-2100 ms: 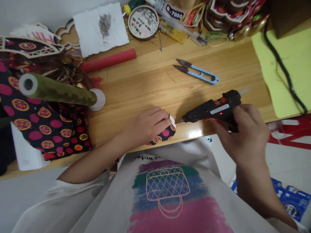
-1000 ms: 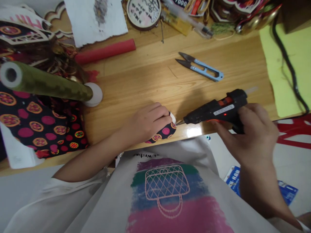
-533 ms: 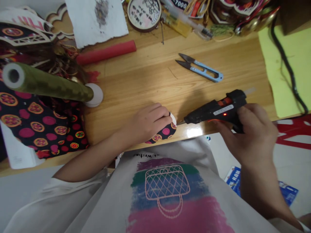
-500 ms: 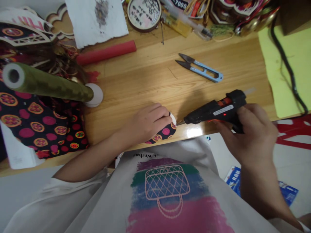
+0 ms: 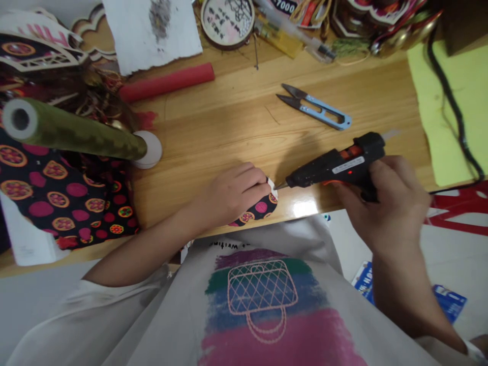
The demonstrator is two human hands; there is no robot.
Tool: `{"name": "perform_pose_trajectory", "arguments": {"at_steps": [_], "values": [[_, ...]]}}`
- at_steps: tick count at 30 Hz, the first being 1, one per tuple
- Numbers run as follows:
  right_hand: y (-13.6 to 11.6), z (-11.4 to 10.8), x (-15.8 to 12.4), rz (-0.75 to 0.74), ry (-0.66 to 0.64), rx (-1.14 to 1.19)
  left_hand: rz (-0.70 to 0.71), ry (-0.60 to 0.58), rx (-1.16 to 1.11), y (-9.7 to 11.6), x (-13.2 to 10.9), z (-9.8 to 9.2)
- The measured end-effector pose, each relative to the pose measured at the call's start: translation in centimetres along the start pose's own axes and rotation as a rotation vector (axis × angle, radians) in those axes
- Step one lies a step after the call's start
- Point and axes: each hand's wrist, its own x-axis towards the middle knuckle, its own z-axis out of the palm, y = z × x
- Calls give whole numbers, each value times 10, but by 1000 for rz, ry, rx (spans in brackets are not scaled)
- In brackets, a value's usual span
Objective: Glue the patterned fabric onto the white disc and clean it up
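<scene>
My right hand [image 5: 396,203] is wrapped round the handle of a black hot glue gun [image 5: 335,168], whose small red light is lit. The gun's metal nozzle points left and meets, or nearly meets, the white edge of a small patterned fabric piece [image 5: 263,207]. That piece is black with pink and orange round motifs and lies at the table's front edge. With fingers curled over it, my left hand [image 5: 238,193] holds the piece against the wood and hides part of it. Blue-handled thread snips [image 5: 324,112] lie behind the gun, blades pointing left.
A green roll [image 5: 84,129] stands at left over matching patterned fabric [image 5: 64,203]. Behind are a red roll [image 5: 171,81], stained white paper [image 5: 152,35] and a round framed piece [image 5: 227,20]. Yellow sheet [image 5: 446,122] with a black cord [image 5: 450,91] lies right; red scissor-like handles [image 5: 457,211] below.
The glue gun and my right hand have shifted slightly left and up, bringing the nozzle to the white edge of the fabric piece. My left hand stays nearly still.
</scene>
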Motion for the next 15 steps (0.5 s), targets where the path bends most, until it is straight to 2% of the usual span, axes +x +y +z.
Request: {"name": "perform_pose_trajectory", "arguments": {"at_steps": [15], "values": [[0,2,2,37,15,49,23,7,-11,0,1,-3]]}}
